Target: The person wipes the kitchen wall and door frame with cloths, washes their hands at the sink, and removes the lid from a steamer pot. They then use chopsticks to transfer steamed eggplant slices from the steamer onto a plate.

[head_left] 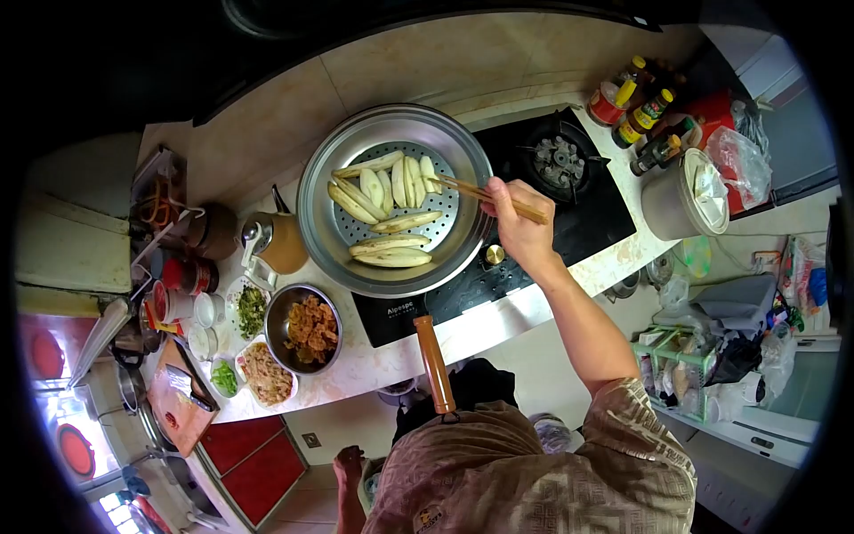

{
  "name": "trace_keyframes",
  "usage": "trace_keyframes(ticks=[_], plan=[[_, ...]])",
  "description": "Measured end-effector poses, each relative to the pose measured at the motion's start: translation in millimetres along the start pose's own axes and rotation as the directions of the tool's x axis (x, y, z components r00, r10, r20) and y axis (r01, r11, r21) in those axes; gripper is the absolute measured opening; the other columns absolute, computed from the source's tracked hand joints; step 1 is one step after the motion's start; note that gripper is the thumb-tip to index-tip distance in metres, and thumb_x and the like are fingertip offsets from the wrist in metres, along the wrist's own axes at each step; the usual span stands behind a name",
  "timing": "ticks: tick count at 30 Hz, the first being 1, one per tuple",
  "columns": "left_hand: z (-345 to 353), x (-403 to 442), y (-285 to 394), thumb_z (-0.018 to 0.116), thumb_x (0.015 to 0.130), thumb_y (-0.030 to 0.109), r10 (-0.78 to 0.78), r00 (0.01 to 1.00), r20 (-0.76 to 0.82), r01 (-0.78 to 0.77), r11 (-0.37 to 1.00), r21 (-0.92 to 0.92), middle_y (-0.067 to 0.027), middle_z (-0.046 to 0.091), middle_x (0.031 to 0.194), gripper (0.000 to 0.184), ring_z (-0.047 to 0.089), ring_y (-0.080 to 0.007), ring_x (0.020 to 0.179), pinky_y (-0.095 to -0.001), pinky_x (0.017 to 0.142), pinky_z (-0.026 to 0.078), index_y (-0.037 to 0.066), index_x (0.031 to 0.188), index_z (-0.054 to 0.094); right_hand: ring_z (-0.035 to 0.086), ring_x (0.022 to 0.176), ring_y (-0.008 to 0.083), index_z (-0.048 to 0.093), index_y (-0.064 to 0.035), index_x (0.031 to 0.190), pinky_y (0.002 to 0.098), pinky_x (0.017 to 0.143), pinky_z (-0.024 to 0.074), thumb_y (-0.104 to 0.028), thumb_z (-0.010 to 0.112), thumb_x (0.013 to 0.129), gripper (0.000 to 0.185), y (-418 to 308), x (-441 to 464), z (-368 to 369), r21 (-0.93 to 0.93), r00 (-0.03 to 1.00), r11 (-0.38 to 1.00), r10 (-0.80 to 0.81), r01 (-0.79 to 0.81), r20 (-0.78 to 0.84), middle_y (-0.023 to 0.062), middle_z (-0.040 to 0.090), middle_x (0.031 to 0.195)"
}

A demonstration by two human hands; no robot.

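My right hand point(523, 218) is closed around a pair of wooden chopsticks point(498, 200). Their tips reach over the right edge of a wide metal steamer point(316, 214) and meet the end of a pale eggplant strip point(429, 174). Several more peeled-looking eggplant strips point(391, 257) lie on the perforated bottom, some side by side, some at an angle. Down beside my body, away from the counter, hangs my left hand point(349, 463), its fingers curled in with nothing seen in them.
The steamer stands over the black gas stove point(569, 231); a brown wooden handle point(432, 365) juts toward me. Left are a metal bowl of orange-brown food point(307, 329), a dish of minced meat point(267, 374), chopped greens point(224, 378) and a cleaver point(189, 384) on a board. Sauce bottles point(642, 117) stand right.
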State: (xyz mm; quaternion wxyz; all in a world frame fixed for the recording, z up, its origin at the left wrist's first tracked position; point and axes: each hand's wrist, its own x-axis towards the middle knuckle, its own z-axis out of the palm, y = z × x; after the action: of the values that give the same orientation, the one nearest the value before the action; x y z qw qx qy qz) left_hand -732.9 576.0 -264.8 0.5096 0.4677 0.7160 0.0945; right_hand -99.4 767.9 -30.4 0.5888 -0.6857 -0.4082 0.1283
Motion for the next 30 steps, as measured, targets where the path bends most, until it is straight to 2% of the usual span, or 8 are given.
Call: trace_keyframes(ticks=[2, 6, 9, 11, 12, 13, 20, 30], plan=[[3, -3, 64, 0.062, 0.091, 0.015, 0.250, 0.968, -0.024, -0.246, 0.962, 0.123, -0.0143, 0.072, 0.084, 0.021, 0.070, -0.0190, 0.072, -0.0318, 0.066, 0.055, -0.004, 0.097, 0.069, 0.062, 0.060, 0.0152, 0.072, 0.0042, 0.082, 0.0259, 0.057, 0.0492, -0.022, 0.065, 0.095, 0.030, -1, -4, 2, 0.225, 0.990, 0.969, 0.118, -0.099, -0.074, 0.0096, 0.062, 0.067], [23, -37, 283, 0.065, 0.087, 0.008, 0.534, 0.843, -0.067, -0.495, 0.818, 0.293, -0.0152, 0.070, 0.084, 0.012, 0.068, -0.0248, 0.076, -0.0359, 0.068, 0.052, -0.001, 0.094, 0.071, 0.065, 0.065, 0.0137, 0.073, 0.0055, 0.093, 0.0243, 0.062, 0.0533, -0.023, 0.067, 0.094, 0.029, -3, -12, -14, 0.172, 0.977, 0.963, 0.212, -0.207, -0.013, 0.0101, 0.065, 0.074], [51, -19, 387, 0.067, 0.084, 0.004, 0.854, 0.520, 0.005, -0.775, 0.470, 0.424, -0.0147, 0.064, 0.076, 0.006, 0.062, -0.0326, 0.072, -0.0391, 0.065, 0.049, 0.002, 0.089, 0.070, 0.065, 0.066, 0.0138, 0.073, 0.0066, 0.092, 0.0237, 0.062, 0.0528, -0.022, 0.066, 0.095, 0.029, -6, -20, -22, 0.273, 0.965, 0.932, 0.259, -0.237, -0.044, 0.0109, 0.065, 0.075], [79, 0, 458, 0.066, 0.083, 0.003, 0.936, 0.324, 0.134, -0.870, 0.240, 0.431, -0.0133, 0.063, 0.076, 0.006, 0.061, -0.0338, 0.070, -0.0388, 0.065, 0.048, 0.005, 0.088, 0.069, 0.065, 0.065, 0.0137, 0.072, 0.0073, 0.090, 0.0233, 0.060, 0.0514, -0.020, 0.065, 0.096, 0.029, -12, -25, -28, 0.294, 0.958, 0.922, 0.281, -0.251, -0.064, 0.0109, 0.065, 0.075], [93, 13, 491, 0.068, 0.082, 0.005, 0.909, 0.356, 0.215, -0.888, 0.258, 0.381, -0.0121, 0.064, 0.078, 0.005, 0.061, -0.0340, 0.071, -0.0387, 0.065, 0.048, 0.006, 0.086, 0.068, 0.065, 0.065, 0.0136, 0.072, 0.0076, 0.089, 0.0232, 0.060, 0.0515, -0.019, 0.065, 0.096, 0.028, -12, -29, -32, 0.291, 0.954, 0.922, 0.289, -0.256, -0.074, 0.0109, 0.065, 0.076], [115, 30, 513, 0.068, 0.081, 0.007, 0.967, 0.203, 0.154, -0.924, 0.137, 0.358, -0.0121, 0.063, 0.076, 0.002, 0.061, -0.0334, 0.071, -0.0404, 0.066, 0.049, 0.006, 0.083, 0.067, 0.064, 0.064, 0.0135, 0.071, 0.0079, 0.088, 0.0231, 0.059, 0.0516, -0.018, 0.064, 0.096, 0.028, -13, -33, -36, 0.288, 0.951, 0.922, 0.296, -0.261, -0.087, 0.0109, 0.065, 0.076], [209, 108, 627, 0.065, 0.083, 0.023, 0.836, 0.502, 0.221, -0.804, 0.357, 0.476, -0.0142, 0.069, 0.083, 0.015, 0.066, -0.0351, 0.081, -0.0447, 0.071, 0.052, 0.010, 0.083, 0.071, 0.068, 0.065, 0.0176, 0.069, 0.0109, 0.089, 0.0238, 0.061, 0.0535, -0.010, 0.059, 0.097, 0.025, -10, -76, -73, 0.275, 0.967, 0.939, 0.239, -0.206, -0.093, 0.0156, 0.068, 0.082], [243, 125, 665, 0.067, 0.076, 0.022, 0.629, 0.742, 0.234, -0.546, 0.363, 0.755, -0.0145, 0.072, 0.098, 0.021, 0.069, -0.0332, 0.094, -0.0426, 0.081, 0.055, 0.010, 0.092, 0.076, 0.068, 0.066, 0.0186, 0.067, 0.0141, 0.092, 0.0260, 0.063, 0.0560, -0.010, 0.054, 0.100, 0.028, 10, -102, -110, 0.312, 0.933, 0.911, 0.326, -0.268, -0.149, 0.0161, 0.066, 0.081]])
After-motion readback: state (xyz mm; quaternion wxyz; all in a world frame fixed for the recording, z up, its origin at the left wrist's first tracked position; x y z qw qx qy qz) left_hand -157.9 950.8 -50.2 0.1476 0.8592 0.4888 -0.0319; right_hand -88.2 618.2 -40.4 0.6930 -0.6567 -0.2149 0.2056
